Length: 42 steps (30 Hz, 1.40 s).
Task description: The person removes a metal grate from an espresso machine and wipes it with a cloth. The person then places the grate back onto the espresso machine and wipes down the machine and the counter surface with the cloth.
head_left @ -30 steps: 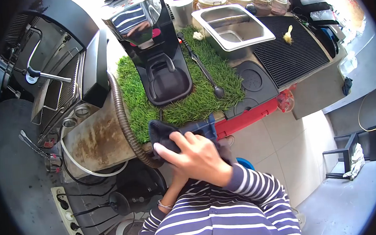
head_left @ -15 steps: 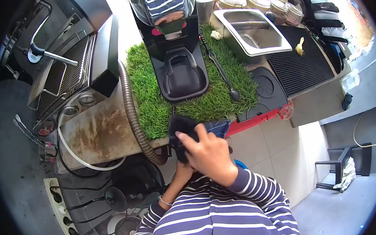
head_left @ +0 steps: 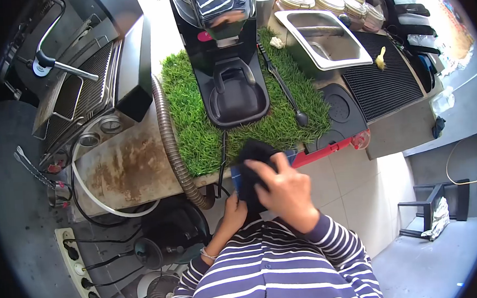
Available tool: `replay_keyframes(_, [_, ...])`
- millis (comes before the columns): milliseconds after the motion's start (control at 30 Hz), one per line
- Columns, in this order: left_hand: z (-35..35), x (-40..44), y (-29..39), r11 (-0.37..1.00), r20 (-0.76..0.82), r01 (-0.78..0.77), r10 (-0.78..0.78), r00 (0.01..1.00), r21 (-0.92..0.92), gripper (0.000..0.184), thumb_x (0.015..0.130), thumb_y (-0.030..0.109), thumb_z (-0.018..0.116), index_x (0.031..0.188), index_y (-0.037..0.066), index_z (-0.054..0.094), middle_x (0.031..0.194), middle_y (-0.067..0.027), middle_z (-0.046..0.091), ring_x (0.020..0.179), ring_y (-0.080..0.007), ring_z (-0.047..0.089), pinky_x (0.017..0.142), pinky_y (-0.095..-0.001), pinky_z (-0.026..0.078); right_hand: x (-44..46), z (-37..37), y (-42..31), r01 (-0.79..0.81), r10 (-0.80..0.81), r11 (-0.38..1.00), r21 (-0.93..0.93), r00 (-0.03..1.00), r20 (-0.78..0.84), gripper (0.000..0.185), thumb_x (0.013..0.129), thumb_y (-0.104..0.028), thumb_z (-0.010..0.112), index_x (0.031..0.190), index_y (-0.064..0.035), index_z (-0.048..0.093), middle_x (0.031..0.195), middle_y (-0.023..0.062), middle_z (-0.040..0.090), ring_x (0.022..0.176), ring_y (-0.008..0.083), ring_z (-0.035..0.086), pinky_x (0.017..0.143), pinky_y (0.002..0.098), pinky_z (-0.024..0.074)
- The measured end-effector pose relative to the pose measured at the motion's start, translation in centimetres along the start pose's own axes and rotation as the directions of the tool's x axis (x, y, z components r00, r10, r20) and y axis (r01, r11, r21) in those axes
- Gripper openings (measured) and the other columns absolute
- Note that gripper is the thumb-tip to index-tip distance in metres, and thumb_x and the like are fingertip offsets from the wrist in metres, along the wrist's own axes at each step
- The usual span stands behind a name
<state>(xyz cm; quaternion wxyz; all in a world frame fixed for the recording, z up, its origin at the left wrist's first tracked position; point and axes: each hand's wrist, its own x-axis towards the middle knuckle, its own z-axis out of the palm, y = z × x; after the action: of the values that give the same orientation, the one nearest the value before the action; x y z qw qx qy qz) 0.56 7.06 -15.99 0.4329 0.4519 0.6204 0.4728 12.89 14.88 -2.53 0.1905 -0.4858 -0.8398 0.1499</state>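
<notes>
A dark black cloth (head_left: 252, 151), blurred by motion, hangs in front of the counter edge. My right hand (head_left: 287, 189) grips it from the near side, with fingers bent over it. Lower and to the left, my left hand (head_left: 233, 212) is closed beside the cloth; whatever its fingers hold is hidden. Beyond the hands stands a black coffee grinder (head_left: 235, 102) with a tray base, on a mat of artificial grass (head_left: 185, 125). From the grinder's base a black cord (head_left: 222, 163) runs down over the counter edge.
A long-handled black brush (head_left: 284, 89) lies right of the grinder. Further right are a steel container (head_left: 319, 40), a black rubber mat (head_left: 382, 80) and a black tamping mat (head_left: 339, 110). An espresso machine (head_left: 103, 81) and ribbed hose (head_left: 166, 131) occupy the left.
My right hand and the black cloth have shifted right, uncovering the cord and more of my left hand. The left hand itself stays at about the same place.
</notes>
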Motion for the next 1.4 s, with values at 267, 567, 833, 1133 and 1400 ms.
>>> replay_keyframes(267, [0.3,0.1,0.0,0.999,0.001,0.051,-0.051,0.999,0.012,0.022,0.092,0.014,0.042,0.1,-0.003,0.054,0.081,-0.0088,0.06,0.076,-0.0127,0.053,0.07,-0.0281,0.044,-0.2,-1.6,-2.2,-0.061,0.05,0.993,-0.103,0.993,-0.107,0.04,0.066,-0.015,0.066,0.105,-0.0207,0.061,0.093,0.0108,0.052,0.059,0.027,0.06,0.051,0.0363,0.0486])
replay_keyframes(567, [0.5,0.3,0.5,0.996,0.004,0.028,-0.028,1.0,-0.085,0.037,0.096,0.031,0.038,0.099,-0.002,0.054,0.082,-0.0093,0.061,0.073,-0.0114,0.05,0.069,-0.0272,0.042,-0.7,-2.4,2.9,-0.201,0.172,0.946,-0.254,0.976,-0.131,0.038,0.067,-0.016,0.064,0.104,-0.023,0.061,0.087,0.01,0.052,0.052,0.0271,0.059,0.047,0.0363,0.0485])
replay_keyframes(833, [0.1,0.4,-0.7,0.991,-0.032,-0.118,0.116,0.993,-0.062,0.025,0.095,0.015,0.038,0.105,-0.001,0.054,0.091,-0.0087,0.061,0.078,-0.011,0.053,0.071,-0.0244,0.043,0.2,0.8,-2.2,-0.048,0.049,0.999,-0.012,0.999,0.015,0.039,0.068,-0.017,0.065,0.106,-0.0235,0.06,0.094,0.0094,0.053,0.063,0.029,0.061,0.054,0.0377,0.0499])
replay_keyframes(1133, [-0.7,1.0,0.4,0.954,0.129,0.278,-0.291,0.948,0.108,0.037,0.096,0.03,0.039,0.102,-0.003,0.054,0.086,-0.0059,0.06,0.079,-0.0131,0.053,0.069,-0.028,0.044,-1.3,-0.4,-1.0,-0.077,0.045,0.984,-0.158,0.98,-0.193,0.043,0.065,-0.016,0.065,0.107,-0.0187,0.058,0.086,0.0091,0.051,0.049,0.0227,0.058,0.043,0.0338,0.0474])
replay_keyframes(1400, [-0.9,1.4,1.8,0.968,0.024,0.188,-0.194,0.981,0.166,0.033,0.095,0.025,0.04,0.1,-0.004,0.055,0.079,-0.0118,0.061,0.073,-0.0153,0.055,0.065,-0.0337,0.043,-1.8,-1.1,1.1,-0.215,0.216,0.976,0.037,0.976,-0.003,0.045,0.068,-0.019,0.066,0.111,-0.0265,0.057,0.094,0.0107,0.052,0.062,0.0284,0.061,0.055,0.0375,0.0507])
